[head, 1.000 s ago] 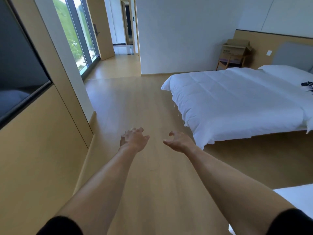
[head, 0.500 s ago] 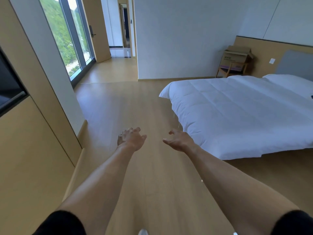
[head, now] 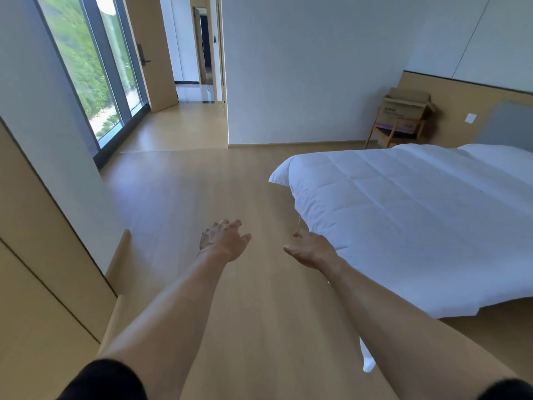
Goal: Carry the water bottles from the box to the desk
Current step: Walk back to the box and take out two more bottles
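A brown cardboard box with open flaps sits on a wooden chair in the far right corner, beside the bed's headboard. No water bottle shows, and the box's inside is hidden. Both my arms stretch forward over the wooden floor. My left hand hangs with loosely spread fingers and holds nothing. A little to its right, my right hand is relaxed and empty, close to the bed's near corner. No desk is in view.
A bed with a white duvet fills the right side. Wooden wall panels line the left, with a tall window behind them. An open doorway lies far ahead. Wooden floor runs between wall and bed.
The view has moved forward along the floor: the bed and the box on the chair look nearer, the dark screen on the left has left the frame. Both hands stay empty and outstretched.
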The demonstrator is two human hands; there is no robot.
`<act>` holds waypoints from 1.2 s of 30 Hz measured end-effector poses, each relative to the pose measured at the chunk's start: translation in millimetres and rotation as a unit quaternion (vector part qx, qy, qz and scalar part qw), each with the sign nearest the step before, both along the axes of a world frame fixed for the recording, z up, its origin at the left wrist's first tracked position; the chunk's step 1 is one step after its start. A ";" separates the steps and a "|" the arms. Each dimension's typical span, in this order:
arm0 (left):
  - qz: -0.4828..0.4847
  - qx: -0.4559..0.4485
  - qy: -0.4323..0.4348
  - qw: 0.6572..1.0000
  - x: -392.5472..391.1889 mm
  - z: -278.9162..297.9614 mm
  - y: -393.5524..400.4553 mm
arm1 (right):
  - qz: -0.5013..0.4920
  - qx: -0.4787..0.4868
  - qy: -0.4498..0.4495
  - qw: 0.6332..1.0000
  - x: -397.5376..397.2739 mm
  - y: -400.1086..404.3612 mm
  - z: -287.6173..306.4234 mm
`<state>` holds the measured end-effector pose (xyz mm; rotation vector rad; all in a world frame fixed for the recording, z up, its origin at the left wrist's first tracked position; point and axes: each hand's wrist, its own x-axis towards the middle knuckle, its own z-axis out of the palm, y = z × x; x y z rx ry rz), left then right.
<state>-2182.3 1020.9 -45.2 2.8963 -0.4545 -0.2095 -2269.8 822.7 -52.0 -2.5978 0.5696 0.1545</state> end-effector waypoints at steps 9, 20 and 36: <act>0.003 0.017 0.009 1.000 138.1 -19.0 -47.3 | 0.020 -0.001 -0.019 1.000 159.3 -44.9 -15.9; 0.039 0.047 0.019 0.998 329.2 -8.2 -131.3 | 0.044 0.032 -0.002 0.999 368.1 -135.1 -25.2; 0.038 0.019 0.029 0.999 552.7 -22.2 -197.6 | 0.054 0.008 0.017 0.998 580.0 -197.3 -24.7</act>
